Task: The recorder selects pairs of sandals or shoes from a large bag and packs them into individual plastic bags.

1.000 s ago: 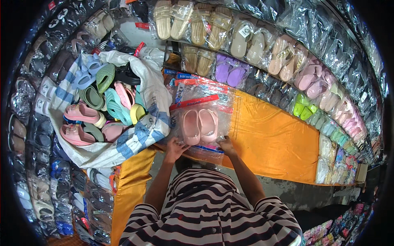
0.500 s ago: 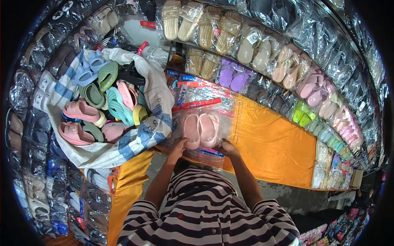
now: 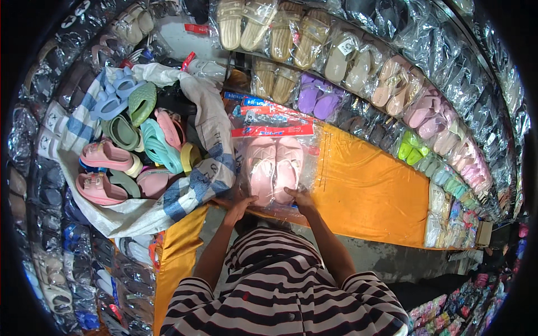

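A pair of pink sandals point(image 3: 274, 168) lies side by side in a clear plastic bag with a red header strip point(image 3: 273, 131). My left hand point(image 3: 241, 208) pinches the bag at its lower left corner, beside the heel of one sandal. At the lower right, my right hand point(image 3: 303, 200) grips the bag with the thumb pressed over the other heel. The fingers underneath are hidden. Beneath and beyond it lie more flat plastic bags with red and blue headers point(image 3: 258, 103).
At left, a white and blue woven sack point(image 3: 196, 193) stands open, full of loose slippers and clogs point(image 3: 140, 140). An orange cloth point(image 3: 370, 196) covers the table at right. Bagged footwear lines the curved racks point(image 3: 386, 89) behind and the left side point(image 3: 53, 224).
The bagged sandals have come up toward me, look larger and face me more squarely. The header strip has levelled out. My right thumb has moved inward onto the heel.
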A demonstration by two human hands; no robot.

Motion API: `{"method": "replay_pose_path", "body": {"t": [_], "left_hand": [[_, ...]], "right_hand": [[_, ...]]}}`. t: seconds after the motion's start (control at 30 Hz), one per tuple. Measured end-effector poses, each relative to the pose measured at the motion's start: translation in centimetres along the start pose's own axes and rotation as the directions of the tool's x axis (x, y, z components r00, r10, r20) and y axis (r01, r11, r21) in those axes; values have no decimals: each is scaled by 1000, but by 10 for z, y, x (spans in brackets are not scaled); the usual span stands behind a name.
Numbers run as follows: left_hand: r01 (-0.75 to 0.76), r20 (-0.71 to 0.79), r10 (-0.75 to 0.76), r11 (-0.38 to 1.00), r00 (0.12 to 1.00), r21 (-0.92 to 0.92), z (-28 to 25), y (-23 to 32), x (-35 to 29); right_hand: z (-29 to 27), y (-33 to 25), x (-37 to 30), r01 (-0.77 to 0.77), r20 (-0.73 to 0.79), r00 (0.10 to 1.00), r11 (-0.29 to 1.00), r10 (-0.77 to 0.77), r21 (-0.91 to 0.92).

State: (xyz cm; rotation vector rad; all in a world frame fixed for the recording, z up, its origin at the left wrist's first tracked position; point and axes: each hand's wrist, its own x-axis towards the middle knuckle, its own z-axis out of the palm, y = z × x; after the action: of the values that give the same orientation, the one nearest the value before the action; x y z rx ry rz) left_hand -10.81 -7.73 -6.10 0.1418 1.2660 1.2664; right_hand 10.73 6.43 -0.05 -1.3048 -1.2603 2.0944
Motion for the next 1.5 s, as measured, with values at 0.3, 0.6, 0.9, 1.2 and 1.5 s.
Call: {"method": "replay_pose_path", "body": {"t": [0.3,0.6,0.9,1.2,1.5], "left_hand": [[62,91,-61,998,994,-6,4,12,-72],[-55,282,-55,927,958,370,13,3,-98],[-147,496,-163,836,853,529,70,-11,-90],[-214,563,-285,720,776,660,146,-73,-94],[-72,558,-430,743,710,665,225,-140,-138]], "right_hand": [[9,44,-78,100,-144,985,993,-91,56],[39,61,-169,85,-387,921,940,52,330],[5,106,-222,82,-536,815,873,219,481],[-57,149,-296,174,-696,700,906,162,386],[-112,190,-369,220,-808,529,878,259,426]]}}
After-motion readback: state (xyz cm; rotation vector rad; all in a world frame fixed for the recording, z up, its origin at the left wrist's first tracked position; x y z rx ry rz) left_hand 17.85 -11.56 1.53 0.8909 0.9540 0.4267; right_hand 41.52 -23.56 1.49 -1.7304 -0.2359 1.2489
